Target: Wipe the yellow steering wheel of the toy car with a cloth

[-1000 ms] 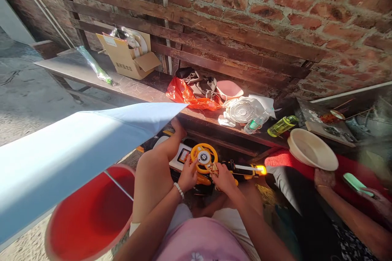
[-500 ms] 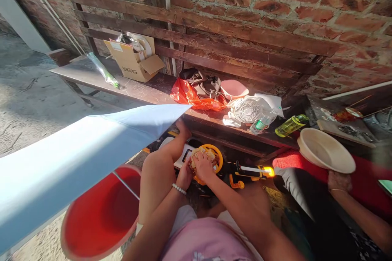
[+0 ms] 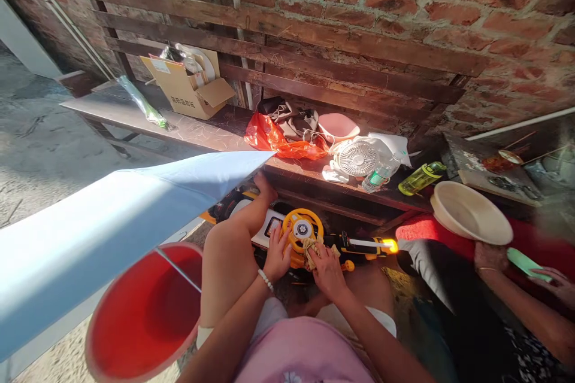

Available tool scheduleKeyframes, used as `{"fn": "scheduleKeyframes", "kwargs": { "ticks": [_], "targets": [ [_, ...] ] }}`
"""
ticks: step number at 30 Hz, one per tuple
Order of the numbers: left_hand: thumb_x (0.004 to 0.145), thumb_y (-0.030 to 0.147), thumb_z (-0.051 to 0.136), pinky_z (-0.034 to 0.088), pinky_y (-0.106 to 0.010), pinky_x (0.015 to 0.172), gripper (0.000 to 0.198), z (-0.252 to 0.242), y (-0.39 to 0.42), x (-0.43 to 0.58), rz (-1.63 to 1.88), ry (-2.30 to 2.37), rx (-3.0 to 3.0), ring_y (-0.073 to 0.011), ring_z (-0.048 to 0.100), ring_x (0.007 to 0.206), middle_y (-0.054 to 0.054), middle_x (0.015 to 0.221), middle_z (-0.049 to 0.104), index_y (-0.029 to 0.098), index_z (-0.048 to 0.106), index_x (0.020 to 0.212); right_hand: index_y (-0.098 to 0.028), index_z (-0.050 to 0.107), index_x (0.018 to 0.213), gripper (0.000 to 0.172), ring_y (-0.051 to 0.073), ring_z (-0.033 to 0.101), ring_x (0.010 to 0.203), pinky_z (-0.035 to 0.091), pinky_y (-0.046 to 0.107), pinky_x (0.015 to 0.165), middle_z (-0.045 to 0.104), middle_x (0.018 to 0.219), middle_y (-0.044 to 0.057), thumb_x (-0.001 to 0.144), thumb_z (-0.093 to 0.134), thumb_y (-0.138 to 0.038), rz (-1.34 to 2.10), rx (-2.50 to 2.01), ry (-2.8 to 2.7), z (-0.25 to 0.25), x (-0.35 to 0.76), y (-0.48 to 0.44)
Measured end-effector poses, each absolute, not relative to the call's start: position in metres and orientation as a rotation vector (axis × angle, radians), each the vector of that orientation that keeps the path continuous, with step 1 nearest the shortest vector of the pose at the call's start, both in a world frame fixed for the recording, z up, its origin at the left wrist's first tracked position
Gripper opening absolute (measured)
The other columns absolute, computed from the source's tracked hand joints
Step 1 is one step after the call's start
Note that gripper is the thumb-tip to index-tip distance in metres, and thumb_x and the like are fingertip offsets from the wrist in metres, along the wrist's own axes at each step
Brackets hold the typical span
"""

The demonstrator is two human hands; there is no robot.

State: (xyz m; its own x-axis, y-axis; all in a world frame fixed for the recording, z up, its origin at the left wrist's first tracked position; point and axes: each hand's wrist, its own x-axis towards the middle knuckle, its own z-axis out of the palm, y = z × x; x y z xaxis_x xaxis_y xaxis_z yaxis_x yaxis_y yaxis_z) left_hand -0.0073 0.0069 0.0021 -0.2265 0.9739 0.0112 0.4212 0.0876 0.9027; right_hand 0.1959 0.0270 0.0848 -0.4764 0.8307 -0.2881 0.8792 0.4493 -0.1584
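Observation:
The yellow steering wheel of a toy vehicle, with a white and black hub, faces up between my legs. At its lower right side, my right hand presses a crumpled beige cloth against the rim, fingers bent over it. On the wheel's left side lies my left hand, holding nothing, with its fingers stretched out and apart. A white panel with a dark-framed label sits just beyond those fingertips. To the right of the wheel juts a black and yellow arm-like toy part.
A dark wooden bench bears a cardboard box, a red plastic bag, a fan and bottles. Left stand a red bucket and a blue canopy. At right, another person's hand supports a beige basin; another holds something green.
My right hand has moved the cloth from the wheel's middle to its lower right. My left hand has come off the cloth and spread its fingers. The neighbour's green object has come further into view.

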Motion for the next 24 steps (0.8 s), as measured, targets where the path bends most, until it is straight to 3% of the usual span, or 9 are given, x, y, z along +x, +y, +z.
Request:
{"fn": "scheduleKeyframes", "kwargs": {
  "ticks": [3,8,12,15,18,24],
  "targets": [
    [0.096,0.032,0.056,0.019,-0.068,0.135,0.067,-0.001,-0.001,0.002,0.916,1.772,1.605,-0.0373,0.013,0.171,-0.011,0.182,0.029,0.023,0.053,0.162,-0.024,0.063,0.150,0.061,0.033,0.057,0.133,0.045,0.044,0.112,0.057,0.160,0.013,0.090,0.057,-0.013,-0.410,1.592,2.447,0.090,0.201,0.037],
    [0.095,0.025,0.052,0.025,-0.069,0.132,0.076,-0.006,-0.005,0.008,0.718,1.827,1.709,-0.0392,0.015,0.171,-0.015,0.183,0.025,0.021,0.039,0.170,-0.020,0.060,0.154,0.063,0.031,0.055,0.137,0.041,0.040,0.119,0.053,0.162,0.015,0.091,0.059,-0.016,-0.425,1.675,2.546,0.107,0.180,0.069],
    [0.096,0.029,0.052,0.024,-0.069,0.132,0.075,-0.016,-0.004,0.005,0.696,1.814,1.770,-0.0410,0.017,0.170,-0.021,0.178,0.034,0.015,0.040,0.169,-0.022,0.054,0.160,0.066,0.033,0.042,0.152,0.034,0.045,0.126,0.044,0.172,0.012,0.094,0.059,-0.019,-0.487,1.407,2.790,0.117,0.132,0.097],
    [0.095,0.029,0.054,0.023,-0.071,0.131,0.075,-0.018,-0.004,0.004,0.632,1.839,1.780,-0.0435,0.021,0.168,-0.025,0.175,0.039,0.012,0.043,0.167,-0.022,0.058,0.156,0.061,0.034,0.037,0.156,0.030,0.049,0.128,0.044,0.172,0.012,0.096,0.060,-0.024,-0.546,1.253,2.783,0.114,0.100,0.117],
    [0.094,0.026,0.053,0.022,-0.070,0.132,0.076,-0.013,-0.006,0.003,0.589,1.863,1.782,-0.0424,0.019,0.169,-0.023,0.179,0.031,0.014,0.041,0.168,-0.022,0.061,0.153,0.056,0.033,0.044,0.152,0.030,0.049,0.127,0.049,0.169,0.013,0.097,0.059,-0.026,-0.575,1.325,2.700,0.106,0.089,0.136],
    [0.093,0.020,0.054,0.024,-0.068,0.132,0.080,-0.001,-0.006,0.003,0.518,1.858,1.800,-0.0404,0.014,0.170,-0.019,0.183,0.019,0.018,0.037,0.171,-0.020,0.065,0.142,0.043,0.031,0.057,0.135,0.045,0.044,0.112,0.061,0.151,0.017,0.101,0.058,-0.029,-0.431,1.709,2.476,0.103,0.118,0.151]
  ]
}}
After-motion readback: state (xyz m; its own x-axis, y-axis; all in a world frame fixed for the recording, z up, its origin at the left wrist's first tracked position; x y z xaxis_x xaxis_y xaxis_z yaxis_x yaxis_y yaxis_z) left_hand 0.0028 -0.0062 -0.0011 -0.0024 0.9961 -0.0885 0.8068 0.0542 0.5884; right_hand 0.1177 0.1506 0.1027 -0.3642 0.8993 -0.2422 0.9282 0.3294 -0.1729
